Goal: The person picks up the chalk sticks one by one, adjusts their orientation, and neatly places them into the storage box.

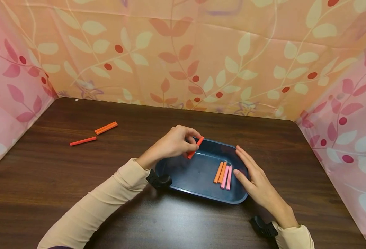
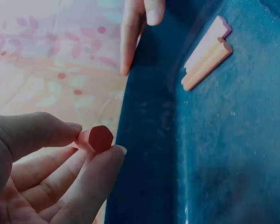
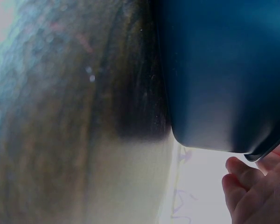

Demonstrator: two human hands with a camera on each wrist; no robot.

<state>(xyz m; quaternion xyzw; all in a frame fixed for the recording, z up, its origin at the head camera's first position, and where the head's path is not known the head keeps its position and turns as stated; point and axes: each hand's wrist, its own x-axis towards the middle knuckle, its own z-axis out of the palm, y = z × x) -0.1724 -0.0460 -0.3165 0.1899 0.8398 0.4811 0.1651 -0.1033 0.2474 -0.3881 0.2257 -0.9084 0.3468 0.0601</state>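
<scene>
My left hand (image 1: 179,141) pinches a red stick (image 1: 200,140) between thumb and fingers, above the far left part of a dark blue tray (image 1: 183,180). In the left wrist view the stick shows a many-sided end (image 2: 101,138). My right hand (image 1: 257,181) holds the tray's right edge, with its thumb over the rim and its longer fingers along the outside. Inside the tray, towards its right end, two orange sticks (image 1: 218,172) and two pink sticks (image 1: 229,177) lie side by side. The right wrist view shows the tray's outer wall (image 3: 214,79) and some fingers (image 3: 235,191).
On the brown table (image 1: 39,166), left of the tray, lie a red stick (image 1: 83,141) and an orange pair of sticks (image 1: 106,128). A patterned curtain (image 1: 183,58) closes off the back and both sides. Each wrist wears a black camera band (image 1: 158,180).
</scene>
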